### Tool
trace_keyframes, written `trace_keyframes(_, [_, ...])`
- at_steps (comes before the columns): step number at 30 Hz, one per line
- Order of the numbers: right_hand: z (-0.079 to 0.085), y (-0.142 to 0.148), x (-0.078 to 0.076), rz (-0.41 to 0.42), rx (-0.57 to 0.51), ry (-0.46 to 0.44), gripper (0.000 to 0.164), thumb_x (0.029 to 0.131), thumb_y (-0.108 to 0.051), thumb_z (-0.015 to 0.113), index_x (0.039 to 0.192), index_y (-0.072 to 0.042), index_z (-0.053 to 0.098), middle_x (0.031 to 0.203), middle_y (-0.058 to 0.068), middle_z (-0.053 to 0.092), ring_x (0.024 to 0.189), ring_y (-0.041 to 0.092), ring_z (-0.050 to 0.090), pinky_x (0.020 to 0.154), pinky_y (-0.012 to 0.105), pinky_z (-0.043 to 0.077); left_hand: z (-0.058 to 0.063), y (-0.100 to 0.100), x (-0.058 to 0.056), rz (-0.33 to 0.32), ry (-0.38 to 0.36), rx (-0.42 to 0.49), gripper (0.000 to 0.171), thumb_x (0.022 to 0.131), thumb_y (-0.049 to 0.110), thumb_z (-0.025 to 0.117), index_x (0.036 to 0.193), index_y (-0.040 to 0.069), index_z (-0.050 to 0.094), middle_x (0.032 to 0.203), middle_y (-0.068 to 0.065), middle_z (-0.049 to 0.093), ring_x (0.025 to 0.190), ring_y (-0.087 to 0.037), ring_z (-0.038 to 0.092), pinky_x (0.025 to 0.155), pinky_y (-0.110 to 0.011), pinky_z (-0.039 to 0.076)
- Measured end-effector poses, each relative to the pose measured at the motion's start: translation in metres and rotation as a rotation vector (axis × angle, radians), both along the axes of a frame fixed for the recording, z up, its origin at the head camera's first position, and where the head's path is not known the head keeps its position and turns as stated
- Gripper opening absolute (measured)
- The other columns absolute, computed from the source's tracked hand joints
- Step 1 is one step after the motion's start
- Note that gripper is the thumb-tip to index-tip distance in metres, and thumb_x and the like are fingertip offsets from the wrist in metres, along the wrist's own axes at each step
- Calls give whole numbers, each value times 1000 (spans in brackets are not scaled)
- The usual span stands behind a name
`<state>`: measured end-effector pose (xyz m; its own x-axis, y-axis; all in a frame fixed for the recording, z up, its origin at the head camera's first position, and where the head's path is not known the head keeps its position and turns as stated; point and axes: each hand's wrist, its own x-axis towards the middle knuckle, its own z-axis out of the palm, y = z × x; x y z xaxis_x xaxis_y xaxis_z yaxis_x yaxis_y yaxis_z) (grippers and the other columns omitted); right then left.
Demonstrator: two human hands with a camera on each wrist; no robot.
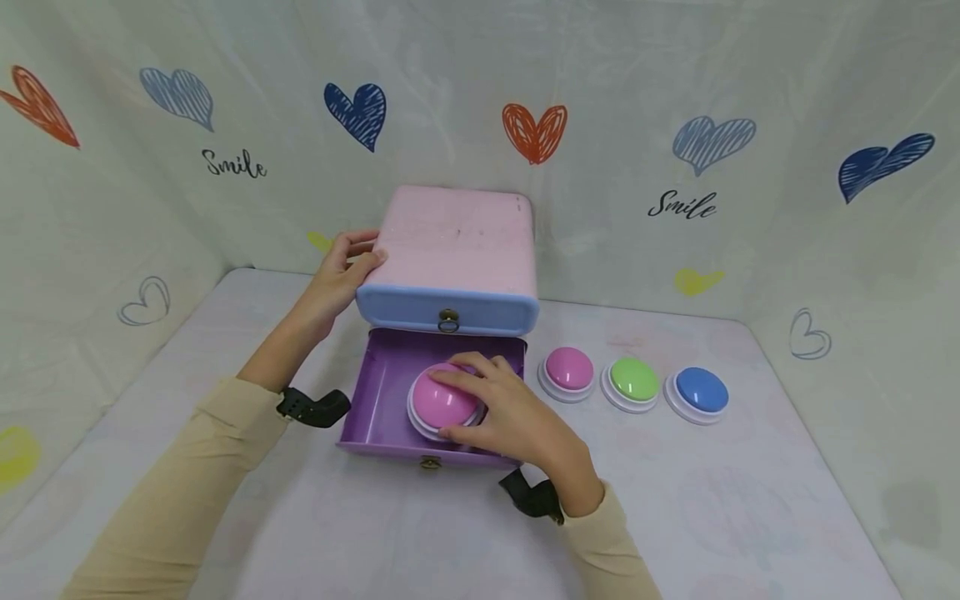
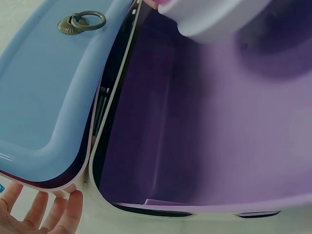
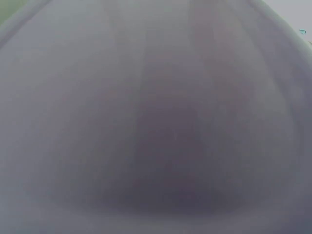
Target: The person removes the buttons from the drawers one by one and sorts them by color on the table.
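A pink-topped push button (image 1: 444, 400) with a white base is in the fingers and thumb of my right hand (image 1: 504, 407). It is tilted inside the pulled-out purple drawer (image 1: 384, 392); in the left wrist view its white base (image 2: 214, 22) hangs above the drawer floor. My left hand (image 1: 337, 279) rests against the left side of the pink cabinet (image 1: 457, 237), its extended fingers (image 2: 68, 214) at the lower edge of the blue drawer front. A blurred pale purple surface (image 3: 170, 122) fills the right wrist view, hiding my right hand there.
On the table right of the drawer stand a pink button (image 1: 569, 368), a green button (image 1: 633, 379) and a blue button (image 1: 701, 390) in a row. The blue upper drawer (image 1: 405, 308), with a ring pull, is closed. A heart-printed curtain (image 1: 600, 83) hangs behind.
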<state>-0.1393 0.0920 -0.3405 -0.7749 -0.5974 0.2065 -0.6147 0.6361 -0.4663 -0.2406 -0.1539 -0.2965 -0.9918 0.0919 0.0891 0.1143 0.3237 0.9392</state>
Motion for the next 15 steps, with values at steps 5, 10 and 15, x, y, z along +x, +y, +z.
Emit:
trace_keyframes(5, [2, 7, 2, -15, -14, 20, 58, 76, -41, 73, 130, -30, 54, 134, 0, 48, 110, 21, 43, 89, 37, 43, 0, 0, 0, 3, -6, 3, 56, 95, 35, 44, 144, 11, 27, 145, -17, 29, 126, -34, 38, 100, -46, 33])
trace_keyframes(10, [3, 15, 3, -35, -37, 7, 58, 76, -40, 74, 130, -31, 54, 134, -1, 47, 110, 21, 42, 90, 40, 42, 0, 0, 0, 6, -5, -1, 57, 95, 35, 45, 144, 12, 27, 145, -17, 29, 126, -34, 39, 98, -44, 34])
trace_keyframes(15, [4, 23, 5, -50, -57, 31, 59, 75, -41, 74, 130, -31, 54, 134, 0, 47, 114, 24, 41, 90, 43, 43, 1, 0, -1, 6, -6, -1, 56, 96, 35, 45, 143, 11, 27, 145, -17, 29, 126, -34, 39, 98, -44, 34])
